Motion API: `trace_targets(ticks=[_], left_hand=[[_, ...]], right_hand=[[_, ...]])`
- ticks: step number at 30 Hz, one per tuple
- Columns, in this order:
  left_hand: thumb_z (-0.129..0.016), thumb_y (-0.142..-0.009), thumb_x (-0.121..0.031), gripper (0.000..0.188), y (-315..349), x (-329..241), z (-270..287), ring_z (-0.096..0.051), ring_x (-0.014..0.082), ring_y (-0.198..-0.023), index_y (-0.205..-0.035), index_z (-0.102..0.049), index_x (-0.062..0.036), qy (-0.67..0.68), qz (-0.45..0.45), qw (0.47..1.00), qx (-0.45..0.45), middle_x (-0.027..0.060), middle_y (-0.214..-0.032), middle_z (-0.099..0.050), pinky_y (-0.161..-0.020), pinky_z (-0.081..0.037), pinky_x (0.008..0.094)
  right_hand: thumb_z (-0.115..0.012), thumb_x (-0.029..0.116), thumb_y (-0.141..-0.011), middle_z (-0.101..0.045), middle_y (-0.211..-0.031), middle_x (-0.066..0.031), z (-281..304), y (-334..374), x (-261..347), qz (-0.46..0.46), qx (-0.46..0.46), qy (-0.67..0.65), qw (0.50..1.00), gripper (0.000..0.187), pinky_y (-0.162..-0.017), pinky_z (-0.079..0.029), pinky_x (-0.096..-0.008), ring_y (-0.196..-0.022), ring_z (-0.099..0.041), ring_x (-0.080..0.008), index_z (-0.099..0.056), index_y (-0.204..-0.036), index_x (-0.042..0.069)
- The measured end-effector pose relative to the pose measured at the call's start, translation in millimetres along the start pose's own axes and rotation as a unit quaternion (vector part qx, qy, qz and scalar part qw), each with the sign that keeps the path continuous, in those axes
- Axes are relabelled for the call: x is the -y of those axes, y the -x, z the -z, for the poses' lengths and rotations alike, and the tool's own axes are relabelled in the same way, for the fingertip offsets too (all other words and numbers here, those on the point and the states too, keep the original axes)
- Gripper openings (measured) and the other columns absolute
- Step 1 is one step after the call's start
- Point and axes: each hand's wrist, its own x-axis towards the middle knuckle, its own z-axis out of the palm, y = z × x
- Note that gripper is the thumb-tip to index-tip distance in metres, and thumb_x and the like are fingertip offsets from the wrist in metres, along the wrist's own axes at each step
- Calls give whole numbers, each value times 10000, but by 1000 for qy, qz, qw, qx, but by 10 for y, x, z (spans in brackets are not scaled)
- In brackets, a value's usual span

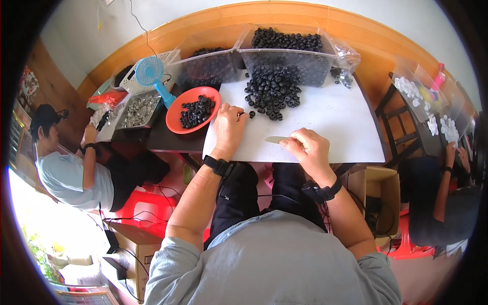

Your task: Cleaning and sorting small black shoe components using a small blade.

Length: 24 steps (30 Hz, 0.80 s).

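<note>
My right hand (pixel 311 149) is closed around a small knife, whose short pale blade (pixel 275 139) points left over the white sheet (pixel 345 127). To its left, my left hand (pixel 228 128) rests at the sheet's edge with thumb and fingers pinched together. A dark bit shows at those fingertips, probably one of the small black round parts, though mostly hidden. Right beside them lies a loose black part (pixel 251 114). Farther back is a heap of the same black parts (pixel 272 91). An orange-red bowl (pixel 175 114) with more of them stands left of my left hand.
Clear plastic bins (pixel 300 61) of black parts line the back. A blue handheld fan (pixel 150 72) and a metal tray (pixel 137 113) of small shiny pieces stand left. A person (pixel 71 168) works there; another (pixel 442 203) handles white pieces at right. A cardboard box (pixel 381 180) sits below.
</note>
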Motion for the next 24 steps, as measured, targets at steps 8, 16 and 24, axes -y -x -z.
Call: trace_targets(ticks=[8, 16, 24], left_hand=[[-666, -866, -98, 123, -50, 139, -74, -671, 386, -904, -882, -746, -5, -5, -50, 996, -73, 186, -920, -683, -810, -533, 465], [-647, -869, -96, 147, -25, 72, -29, -661, 383, -962, -858, -762, -6, 11, -4, 999, -44, 176, -974, -686, -862, -534, 482], [-661, -857, -82, 126, 23, 88, -20, -652, 370, -984, -882, -766, -16, 17, -8, 998, -53, 168, -969, -676, -856, -542, 471]], right_hand=[[-794, 276, -898, -629, -695, -70, 29, -51, 40, -22, 23, -15, 999, 271, -574, -464, -366, -617, -615, -247, -666, -801, 59], [-801, 271, -895, -665, -731, -58, 6, -1, 16, -26, 20, -28, 999, 260, -586, -482, -325, -625, -630, -199, -683, -818, 52], [-802, 250, -895, -655, -729, -63, 12, -2, 56, -15, 21, -24, 999, 246, -585, -479, -333, -632, -625, -203, -678, -822, 51]])
